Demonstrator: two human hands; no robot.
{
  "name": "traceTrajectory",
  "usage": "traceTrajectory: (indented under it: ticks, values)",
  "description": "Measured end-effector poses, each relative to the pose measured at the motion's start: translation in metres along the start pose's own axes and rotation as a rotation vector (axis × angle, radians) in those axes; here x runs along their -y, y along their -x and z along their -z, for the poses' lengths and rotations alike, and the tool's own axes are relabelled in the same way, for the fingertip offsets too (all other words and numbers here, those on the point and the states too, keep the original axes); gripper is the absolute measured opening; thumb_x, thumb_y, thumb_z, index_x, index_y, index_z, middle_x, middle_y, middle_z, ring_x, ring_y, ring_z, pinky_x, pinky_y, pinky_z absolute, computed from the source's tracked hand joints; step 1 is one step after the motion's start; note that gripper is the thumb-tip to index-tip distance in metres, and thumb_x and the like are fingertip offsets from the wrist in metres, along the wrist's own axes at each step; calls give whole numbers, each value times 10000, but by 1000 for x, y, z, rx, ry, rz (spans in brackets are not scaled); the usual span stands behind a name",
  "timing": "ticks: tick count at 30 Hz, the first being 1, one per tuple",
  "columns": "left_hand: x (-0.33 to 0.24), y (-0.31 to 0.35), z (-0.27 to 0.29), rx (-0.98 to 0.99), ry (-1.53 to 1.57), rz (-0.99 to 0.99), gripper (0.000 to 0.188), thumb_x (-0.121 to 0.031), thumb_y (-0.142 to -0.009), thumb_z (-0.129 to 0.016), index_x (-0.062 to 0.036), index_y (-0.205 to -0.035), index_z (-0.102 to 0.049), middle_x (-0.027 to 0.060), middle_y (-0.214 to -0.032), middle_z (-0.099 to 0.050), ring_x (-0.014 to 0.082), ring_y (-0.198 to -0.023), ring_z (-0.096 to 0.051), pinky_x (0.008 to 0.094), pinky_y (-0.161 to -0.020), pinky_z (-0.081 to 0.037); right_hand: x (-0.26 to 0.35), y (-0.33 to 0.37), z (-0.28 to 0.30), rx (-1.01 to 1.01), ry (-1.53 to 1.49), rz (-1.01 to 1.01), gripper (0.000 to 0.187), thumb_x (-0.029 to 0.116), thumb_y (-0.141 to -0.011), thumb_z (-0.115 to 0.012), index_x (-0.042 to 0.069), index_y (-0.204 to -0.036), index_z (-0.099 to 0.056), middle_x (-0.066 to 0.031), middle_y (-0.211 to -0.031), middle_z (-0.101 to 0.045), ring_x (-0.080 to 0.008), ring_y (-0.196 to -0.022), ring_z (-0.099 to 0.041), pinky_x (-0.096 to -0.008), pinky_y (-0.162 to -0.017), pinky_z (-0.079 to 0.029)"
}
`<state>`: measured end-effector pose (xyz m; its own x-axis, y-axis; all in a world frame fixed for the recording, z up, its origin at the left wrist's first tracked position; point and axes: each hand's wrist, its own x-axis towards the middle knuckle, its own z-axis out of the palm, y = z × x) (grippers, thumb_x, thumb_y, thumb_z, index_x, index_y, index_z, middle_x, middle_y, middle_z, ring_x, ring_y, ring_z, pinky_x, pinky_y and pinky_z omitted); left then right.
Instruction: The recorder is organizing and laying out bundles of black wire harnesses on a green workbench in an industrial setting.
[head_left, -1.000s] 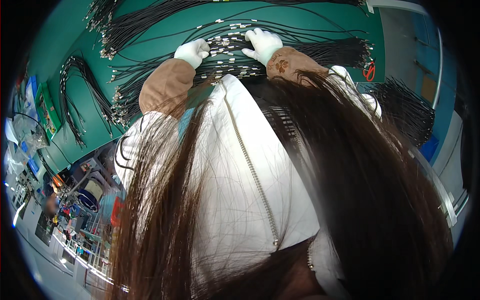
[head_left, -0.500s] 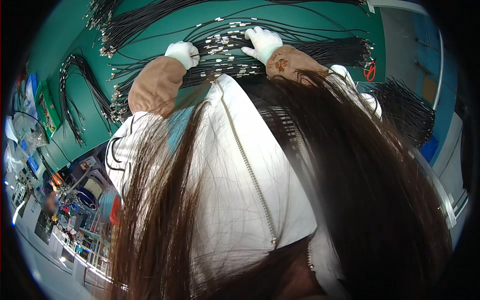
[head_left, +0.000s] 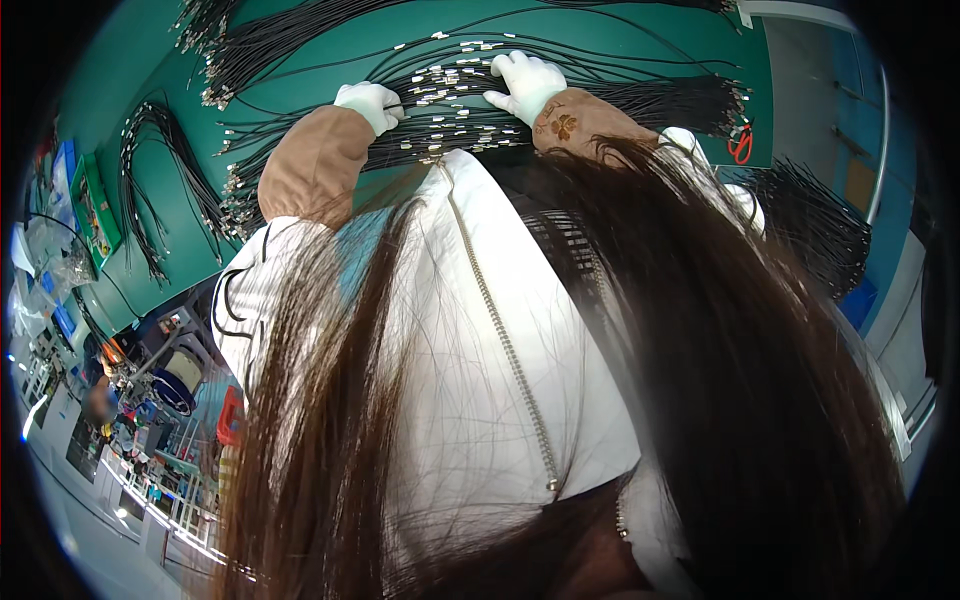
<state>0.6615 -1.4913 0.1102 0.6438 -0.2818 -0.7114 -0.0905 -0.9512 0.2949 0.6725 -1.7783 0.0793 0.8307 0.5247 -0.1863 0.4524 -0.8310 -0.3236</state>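
A wide spread of black cables [head_left: 650, 95] with small white labels near the middle lies across the green table. My left hand [head_left: 372, 104], in a white glove, is closed at the left of the labels, its fingers curled on a black cable. At the right of the labels my right hand [head_left: 528, 84], gloved too, rests on the cables with thumb and fingers apart. Metal-looking ends show at both sides of the spread. Long hair and a white jacket hide the near part of the cables.
More black cables [head_left: 290, 45] lie along the far side. A bent cable bundle [head_left: 165, 130] sits at the left, near a green tray [head_left: 95, 210]. Red-handled scissors [head_left: 740, 145] lie by the right table edge. Another cable bundle [head_left: 815, 225] hangs at the right.
My left hand has shifted very slightly to the right over the cables. My right hand has stayed almost in place, with its fingers apart.
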Motion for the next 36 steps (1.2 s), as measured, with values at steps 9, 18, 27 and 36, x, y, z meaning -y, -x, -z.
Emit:
traceTrajectory:
  ticks: [9, 18, 27, 36]
  values:
    - [4, -2, 0, 66, -4, 19, 306, -215, -794, -717, -155, -1091, -754, 93, -1036, -735, 299, -997, -667, 379, -926, -505, 0, -2, -3, 20, 6, 15, 401, 433, -829, -720, 169, -1102, -591, -60, -1038, -605, -270, -951, -638, -433, -814, -512]
    - [5, -5, -2, 40, 10, 5, 273, -228, -790, -731, -179, -1056, -770, 106, -975, -737, 301, -963, -668, 382, -931, -487, -2, -1, -2, 2, -4, 13, 404, 432, -840, -712, 165, -1118, -592, -57, -1054, -600, -268, -973, -634, -428, -828, -509]
    - [1, -2, -1, 7, 14, 2, 273, -227, -790, -743, -164, -1054, -768, 108, -994, -737, 302, -938, -677, 382, -913, -499, 0, -3, 4, 86, -15, -18, 408, 431, -854, -705, 158, -1134, -590, -71, -1093, -600, -276, -1022, -623, -427, -863, -497]
    - [1, 1, -22, -222, -99, -18, 234, -317, -780, -738, -163, -954, -761, 49, -905, -730, 271, -937, -656, 392, -871, -492, -1, -6, 7, 118, -81, -54, 510, 501, -799, -734, 156, -1148, -598, -78, -1100, -603, -286, -1041, -620, -427, -897, -489]
